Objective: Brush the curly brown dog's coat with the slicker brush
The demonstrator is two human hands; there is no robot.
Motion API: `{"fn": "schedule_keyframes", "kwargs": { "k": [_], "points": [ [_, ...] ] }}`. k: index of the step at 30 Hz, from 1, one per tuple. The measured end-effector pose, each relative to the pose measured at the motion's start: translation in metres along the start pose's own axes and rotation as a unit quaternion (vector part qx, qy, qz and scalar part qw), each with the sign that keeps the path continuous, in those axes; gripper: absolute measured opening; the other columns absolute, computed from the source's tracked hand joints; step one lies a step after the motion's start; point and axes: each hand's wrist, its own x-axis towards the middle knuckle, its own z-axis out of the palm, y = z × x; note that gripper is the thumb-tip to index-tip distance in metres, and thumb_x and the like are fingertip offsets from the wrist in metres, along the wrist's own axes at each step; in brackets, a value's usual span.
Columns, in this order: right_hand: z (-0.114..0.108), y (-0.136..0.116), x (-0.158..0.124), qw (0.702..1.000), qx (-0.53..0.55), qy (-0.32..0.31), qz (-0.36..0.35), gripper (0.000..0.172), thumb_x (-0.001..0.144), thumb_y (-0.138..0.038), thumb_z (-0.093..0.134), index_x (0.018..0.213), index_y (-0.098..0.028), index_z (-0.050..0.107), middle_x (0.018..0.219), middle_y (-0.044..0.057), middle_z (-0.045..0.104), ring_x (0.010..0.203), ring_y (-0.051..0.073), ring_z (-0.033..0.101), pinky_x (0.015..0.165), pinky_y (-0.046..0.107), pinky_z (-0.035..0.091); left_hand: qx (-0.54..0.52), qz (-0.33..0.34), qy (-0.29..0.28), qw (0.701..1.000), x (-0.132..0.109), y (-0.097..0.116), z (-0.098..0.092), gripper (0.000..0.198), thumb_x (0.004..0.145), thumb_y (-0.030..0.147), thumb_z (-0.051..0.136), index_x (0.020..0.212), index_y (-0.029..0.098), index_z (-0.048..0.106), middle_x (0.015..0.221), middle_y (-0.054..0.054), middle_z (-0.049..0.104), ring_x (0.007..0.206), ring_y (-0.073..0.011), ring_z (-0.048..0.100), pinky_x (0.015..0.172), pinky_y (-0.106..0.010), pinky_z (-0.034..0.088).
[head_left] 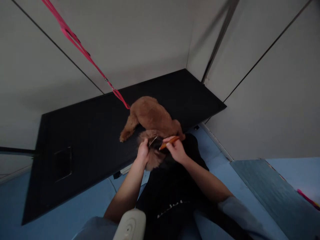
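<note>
A brown curly-coated dog (152,115) is on a black grooming table (87,133), near the front edge, with one leg stretched to the left. My left hand (143,150) is closed at a fluffy part of its coat (153,160), thumb uppermost. My right hand (176,150) grips an orange-handled tool (170,142), held slanting over the coat; its exact kind is unclear. Between my hands shows a dark patch with a thin pale metallic edge (153,141); I cannot make out which tool it belongs to. A pink leash (100,70) runs down to the dog from the upper left.
Grey wall panels (150,40) stand behind the table. Blue floor (212,146) shows around it, with a grey-blue board (265,190) at right. A dark rectangular outline (63,163) marks the table's left part. A white rounded device (131,224) is close below me.
</note>
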Motion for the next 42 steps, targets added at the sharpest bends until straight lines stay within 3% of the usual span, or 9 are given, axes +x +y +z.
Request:
{"fn": "schedule_keyframes", "kwargs": {
  "k": [5,10,14,18,22,26,35,39,42],
  "points": [
    [-0.001,0.005,0.003,0.996,-0.012,0.091,-0.002,0.018,0.087,-0.037,0.046,0.093,-0.022,0.054,0.101,0.007,0.066,0.097,0.019,0.063,0.091,0.040,0.050,-0.030,-0.007,0.031,0.999,-0.006,0.000,0.006,0.018,0.087,0.026,0.055,0.096,0.014,0.066,0.084,-0.006,0.074,0.075,-0.0184,0.071,0.077,-0.033,0.057],
    [-0.001,0.008,0.001,0.998,-0.020,-0.047,0.020,0.014,0.082,-0.033,0.056,0.089,-0.021,0.058,0.091,0.005,0.068,0.088,0.019,0.066,0.085,0.037,0.052,-0.008,-0.032,0.013,0.999,-0.011,0.001,0.008,0.019,0.086,0.029,0.058,0.084,0.012,0.066,0.070,-0.005,0.072,0.061,-0.0176,0.068,0.071,-0.033,0.057],
    [-0.002,0.004,0.005,0.996,-0.004,0.084,-0.008,0.015,0.084,-0.032,0.052,0.093,-0.022,0.057,0.099,0.006,0.066,0.095,0.019,0.064,0.090,0.039,0.050,-0.020,-0.038,-0.004,0.999,-0.014,0.003,0.011,0.017,0.086,0.027,0.058,0.088,0.013,0.066,0.079,-0.008,0.074,0.070,-0.0204,0.071,0.075,-0.035,0.057],
    [-0.001,0.001,0.008,0.998,-0.037,-0.046,0.010,0.013,0.081,-0.031,0.057,0.090,-0.022,0.061,0.092,0.005,0.067,0.089,0.020,0.066,0.087,0.038,0.052,-0.015,-0.048,0.006,0.999,-0.015,0.004,0.013,0.017,0.087,0.027,0.056,0.084,0.013,0.065,0.068,-0.005,0.071,0.057,-0.0187,0.068,0.069,-0.035,0.057],
    [-0.001,-0.001,0.013,0.997,-0.024,0.071,-0.014,0.014,0.084,-0.031,0.053,0.093,-0.021,0.057,0.098,0.006,0.066,0.094,0.020,0.064,0.090,0.040,0.050,-0.029,-0.055,-0.011,0.998,-0.016,0.003,0.012,0.017,0.086,0.027,0.058,0.087,0.012,0.066,0.074,-0.007,0.073,0.066,-0.0209,0.071,0.074,-0.036,0.057],
    [0.001,-0.002,0.013,0.997,-0.049,-0.063,0.006,0.012,0.082,-0.029,0.056,0.090,-0.022,0.061,0.093,0.004,0.068,0.090,0.019,0.065,0.086,0.036,0.051,-0.025,-0.050,0.005,0.998,-0.014,0.001,0.011,0.016,0.085,0.027,0.061,0.085,0.012,0.066,0.074,-0.006,0.073,0.064,-0.0192,0.070,0.072,-0.033,0.057],
    [0.006,-0.007,0.018,0.995,-0.064,-0.073,0.020,0.014,0.083,-0.031,0.055,0.090,-0.021,0.062,0.089,0.003,0.068,0.085,0.019,0.065,0.081,0.034,0.052,-0.020,-0.054,0.009,0.998,-0.012,0.001,0.008,0.022,0.079,0.034,0.068,0.082,0.013,0.067,0.069,-0.005,0.072,0.058,-0.0188,0.069,0.069,-0.033,0.057],
    [0.004,-0.010,0.026,0.996,-0.066,0.058,-0.009,0.017,0.085,-0.033,0.051,0.095,-0.020,0.059,0.097,0.006,0.066,0.092,0.019,0.064,0.087,0.036,0.050,-0.038,-0.056,0.003,0.998,-0.014,0.000,0.009,0.017,0.082,0.030,0.064,0.084,0.013,0.068,0.078,-0.008,0.074,0.068,-0.0209,0.071,0.075,-0.036,0.057],
    [0.004,-0.009,0.027,0.996,-0.073,-0.055,-0.007,0.016,0.084,-0.033,0.055,0.093,-0.020,0.061,0.093,0.004,0.067,0.089,0.019,0.065,0.084,0.034,0.051,-0.033,-0.050,0.005,0.998,-0.013,-0.002,0.008,0.018,0.080,0.031,0.067,0.083,0.013,0.067,0.074,-0.007,0.074,0.062,-0.0203,0.070,0.072,-0.036,0.057]
  ]
}}
